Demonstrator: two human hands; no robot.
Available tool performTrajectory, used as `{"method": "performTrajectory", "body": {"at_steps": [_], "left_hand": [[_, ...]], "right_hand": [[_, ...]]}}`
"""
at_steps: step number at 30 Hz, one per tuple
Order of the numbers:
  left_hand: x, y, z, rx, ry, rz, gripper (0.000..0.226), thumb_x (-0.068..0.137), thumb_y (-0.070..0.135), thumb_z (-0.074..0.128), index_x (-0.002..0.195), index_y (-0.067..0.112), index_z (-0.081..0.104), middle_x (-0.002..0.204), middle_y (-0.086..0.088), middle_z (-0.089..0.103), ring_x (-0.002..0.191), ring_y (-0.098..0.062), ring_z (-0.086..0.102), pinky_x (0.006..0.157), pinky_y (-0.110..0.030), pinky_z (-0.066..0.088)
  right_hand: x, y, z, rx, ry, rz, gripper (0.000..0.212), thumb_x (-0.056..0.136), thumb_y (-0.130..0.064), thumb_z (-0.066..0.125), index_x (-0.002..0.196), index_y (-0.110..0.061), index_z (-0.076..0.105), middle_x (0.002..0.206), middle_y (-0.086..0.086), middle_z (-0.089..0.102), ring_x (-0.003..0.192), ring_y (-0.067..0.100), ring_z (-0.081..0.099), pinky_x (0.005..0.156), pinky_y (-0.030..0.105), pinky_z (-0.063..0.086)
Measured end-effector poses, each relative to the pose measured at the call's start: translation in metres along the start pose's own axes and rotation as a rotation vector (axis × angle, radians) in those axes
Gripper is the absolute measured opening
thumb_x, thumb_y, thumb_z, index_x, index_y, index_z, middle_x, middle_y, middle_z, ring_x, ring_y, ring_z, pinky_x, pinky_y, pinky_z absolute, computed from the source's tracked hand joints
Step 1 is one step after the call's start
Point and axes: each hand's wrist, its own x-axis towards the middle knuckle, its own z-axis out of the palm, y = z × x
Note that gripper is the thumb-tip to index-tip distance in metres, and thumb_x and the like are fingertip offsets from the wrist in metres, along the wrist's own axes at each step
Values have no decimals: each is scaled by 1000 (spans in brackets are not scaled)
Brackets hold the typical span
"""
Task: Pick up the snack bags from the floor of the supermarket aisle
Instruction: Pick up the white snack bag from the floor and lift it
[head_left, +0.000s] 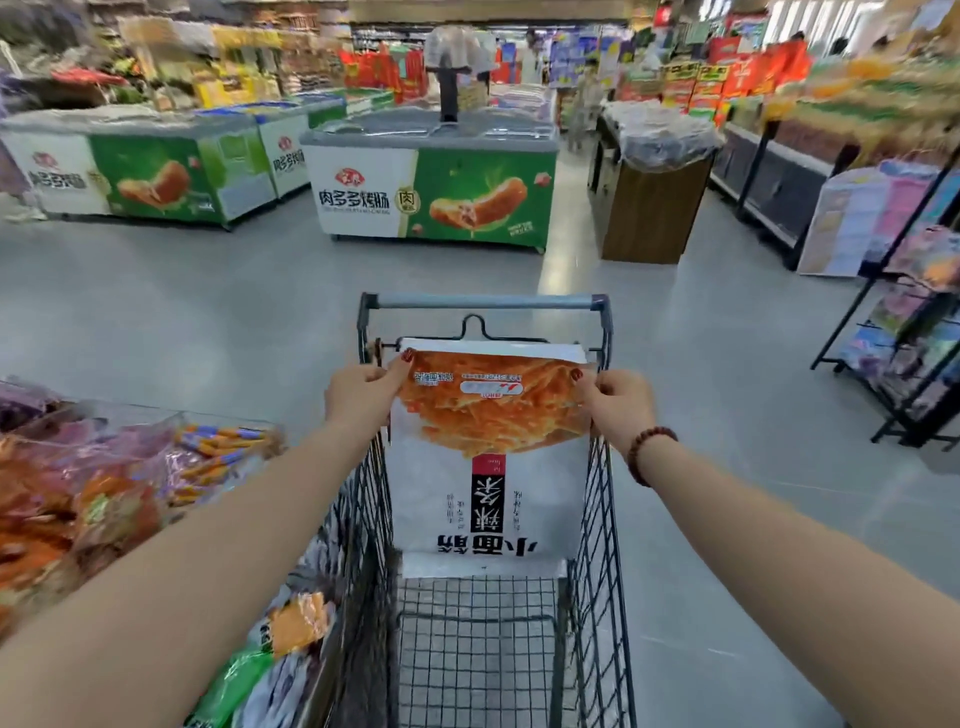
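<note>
hands: left hand (363, 393) and right hand (618, 408) pinch snack bag (488, 457) by its far corners | bag: inside cart (597, 519), upside down | tip: lower it flat, release both corners together

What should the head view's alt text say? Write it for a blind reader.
The left hand and right hand pinch the far corners of a large white plastic snack bag printed with orange strips, at a black wire shopping cart. Green-and-white chest freezers stand beyond.

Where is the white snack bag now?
The snack bag is centre of the head view, over the shopping cart, its far corners pinched by the left hand and right hand.
</note>
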Motion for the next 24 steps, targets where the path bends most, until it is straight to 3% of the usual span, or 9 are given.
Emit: {"method": "performTrajectory", "body": {"at_steps": [3, 6, 8, 10, 12, 15, 18, 22, 24], "left_hand": [[28, -34, 19, 19, -6, -83, 60, 77, 65, 61, 71, 6, 66, 72, -12, 66, 74, -28, 64, 81, -40, 56], [49, -67, 40, 60, -6, -186, 45, 85, 55, 61, 69, 13, 58, 70, -4, 56, 72, -23, 56, 83, -43, 54], [59, -85, 53, 64, -38, -248, 44, 84, 55, 61, 66, 15, 55, 70, -2, 56, 75, -23, 57, 86, -45, 54], [66, -104, 66, 83, -35, -271, 51, 83, 56, 61, 58, 14, 48, 62, -5, 51, 67, -23, 53, 76, -39, 53], [69, -117, 77, 128, -7, -305, 54, 87, 54, 58, 55, 15, 38, 56, -5, 42, 59, -21, 45, 59, -30, 37], [71, -133, 90, 167, 61, -353, 54, 92, 46, 55, 54, 16, 29, 54, -1, 30, 51, -17, 28, 51, -29, 17], [79, -156, 96, 146, 103, -388, 56, 91, 45, 57, 54, 17, 25, 54, 0, 26, 52, -18, 24, 57, -29, 21], [87, -176, 103, 149, 165, -454, 51, 94, 42, 53, 57, 15, 31, 57, -1, 36, 53, -18, 33, 50, -30, 24], [91, -183, 107, 128, 206, -488, 45, 94, 40, 53, 63, 11, 38, 62, -1, 43, 60, -21, 42, 56, -30, 32]], "right_hand": [[22, 26, 36, -38, -24, 50, 36, 92, -25, 51, 60, -11, 44, 58, 12, 40, 56, 20, 43, 55, 30, 34], [40, 55, 65, -70, -49, 135, 35, 92, -28, 49, 62, -12, 46, 59, 12, 44, 56, 21, 46, 55, 30, 38], [47, 73, 78, -90, -65, 185, 36, 94, -28, 48, 63, -10, 47, 61, 11, 46, 58, 21, 47, 56, 30, 40], [52, 89, 88, -117, -87, 207, 37, 95, -26, 49, 64, -6, 50, 61, 10, 46, 58, 20, 45, 56, 28, 37], [56, 102, 97, -146, -115, 234, 39, 95, -26, 49, 63, -5, 50, 58, 7, 45, 56, 20, 43, 54, 28, 33], [60, 118, 114, -127, -152, 264, 36, 92, -26, 52, 66, -2, 53, 60, 11, 47, 56, 19, 45, 55, 28, 35], [64, 128, 132, -138, -182, 282, 34, 92, -25, 52, 64, -6, 49, 62, 12, 47, 57, 20, 47, 55, 27, 36], [66, 134, 157, -191, -212, 286, 38, 94, -24, 51, 60, -9, 42, 55, 3, 38, 52, 18, 37, 48, 26, 26], [65, 138, 170, -193, -218, 314, 35, 94, -23, 50, 64, -7, 46, 55, 2, 38, 52, 17, 37, 46, 25, 26]]}}
